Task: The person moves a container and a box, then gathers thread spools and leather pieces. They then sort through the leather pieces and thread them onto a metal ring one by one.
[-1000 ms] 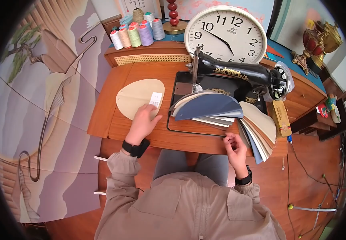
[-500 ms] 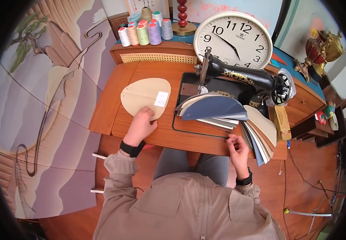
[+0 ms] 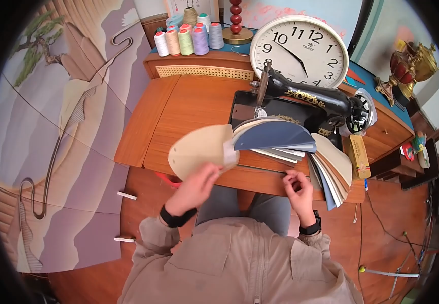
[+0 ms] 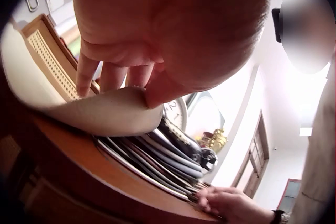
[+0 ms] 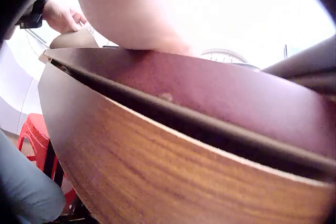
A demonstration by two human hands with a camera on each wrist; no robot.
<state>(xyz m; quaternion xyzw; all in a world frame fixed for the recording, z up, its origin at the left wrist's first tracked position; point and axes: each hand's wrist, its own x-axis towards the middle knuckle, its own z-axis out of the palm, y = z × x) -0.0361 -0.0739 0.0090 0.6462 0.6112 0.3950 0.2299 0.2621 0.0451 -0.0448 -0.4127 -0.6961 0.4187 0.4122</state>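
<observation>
In the head view my left hand (image 3: 193,188) pinches the near edge of a beige rounded sample sheet (image 3: 196,147). The sheet has small holes at its left end and a white label (image 3: 230,153) at its right. It is tilted, its right end overlapping a fan of coloured sample sheets (image 3: 275,136), blue on top. In the left wrist view the beige sheet (image 4: 105,112) bends, thumb on one side and fingers on the other. My right hand (image 3: 300,195) rests at the table's front edge, fingers loosely curled, beside a second fan of sheets (image 3: 331,162).
A black sewing machine (image 3: 305,96) stands behind the fans on the wooden table (image 3: 194,104). Behind it are a round clock (image 3: 300,50) and several thread spools (image 3: 184,43). A yellow box (image 3: 359,156) lies at the right. A red stool (image 5: 35,136) shows below the table.
My left hand has taken hold of the beige sheet, lifted it off the table and drawn it right and nearer to me. The right hand has stayed in place.
</observation>
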